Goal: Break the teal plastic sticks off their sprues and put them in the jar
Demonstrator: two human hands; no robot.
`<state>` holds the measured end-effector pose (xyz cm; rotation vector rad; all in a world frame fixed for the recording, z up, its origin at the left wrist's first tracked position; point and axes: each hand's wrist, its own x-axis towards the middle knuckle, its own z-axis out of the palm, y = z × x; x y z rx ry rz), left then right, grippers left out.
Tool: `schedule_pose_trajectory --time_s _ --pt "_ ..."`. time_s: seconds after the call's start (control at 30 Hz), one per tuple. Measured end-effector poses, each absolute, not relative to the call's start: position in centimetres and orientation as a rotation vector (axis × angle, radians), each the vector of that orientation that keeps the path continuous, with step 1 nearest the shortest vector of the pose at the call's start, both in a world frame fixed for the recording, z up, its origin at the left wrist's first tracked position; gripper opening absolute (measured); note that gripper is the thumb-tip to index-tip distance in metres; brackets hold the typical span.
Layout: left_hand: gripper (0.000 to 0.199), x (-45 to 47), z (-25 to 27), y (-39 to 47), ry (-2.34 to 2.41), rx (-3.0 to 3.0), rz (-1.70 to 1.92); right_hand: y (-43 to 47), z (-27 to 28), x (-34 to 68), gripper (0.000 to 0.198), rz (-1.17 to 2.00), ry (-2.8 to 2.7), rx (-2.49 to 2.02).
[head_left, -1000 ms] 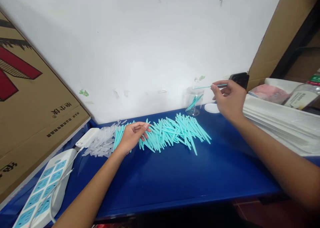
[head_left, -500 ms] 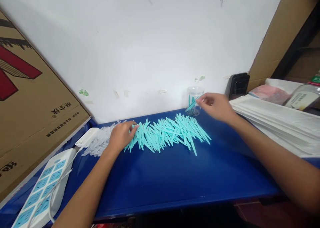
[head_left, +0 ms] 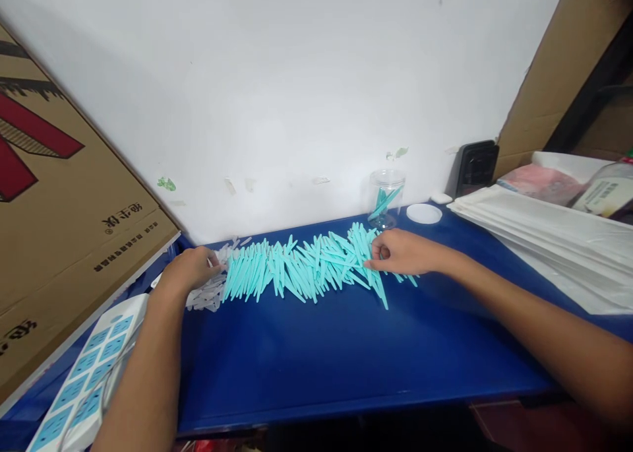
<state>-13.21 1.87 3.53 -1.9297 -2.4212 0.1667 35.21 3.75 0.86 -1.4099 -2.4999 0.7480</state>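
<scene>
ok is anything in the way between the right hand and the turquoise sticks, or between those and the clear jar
Nothing visible is: the right hand is at the right end of the turquoise sticks. The clear jar stands just behind, its mouth uncovered, with the white disc beside it.

Far left, cardboard box (head_left: 64,194): upside-down Chinese characters (head_left: 121,216), look like 绝尘侠, ® mark (head_left: 108,231) beside them | same box, below: smaller line of characters (head_left: 117,246), too small to read | near left, same box: larger dark characters (head_left: 18,331), partly cut off, unread | far right, bottle (head_left: 613,187): pale label (head_left: 599,196), print too small to read
</scene>
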Motion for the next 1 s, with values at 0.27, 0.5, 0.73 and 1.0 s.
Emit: schedule_pose_trajectory --time_s 0.27,0.5,0.73,1.0 --pt "0.030 -13.6 4.0 1.8 -2.622 -2.000 0.202 4.1 0.6 35.3 0.023 0.686 -2.477 -1.463" --pt "0.025 -13.4 3.9 1.9 -2.589 -2.038 0.169 4.4 0.0 34.5 0.020 0.514 -2.310 -1.686" --pt "0.025 -13.4 2.9 2.3 -2.586 -2.058 0.194 4.4 -0.8 33.7 0.032 0.417 -2.176 -1.686" --pt "0.024 -13.9 2.1 2.3 -2.558 -2.107 0.154 4.9 -2.0 33.6 0.031 0.381 -2.159 -1.657"
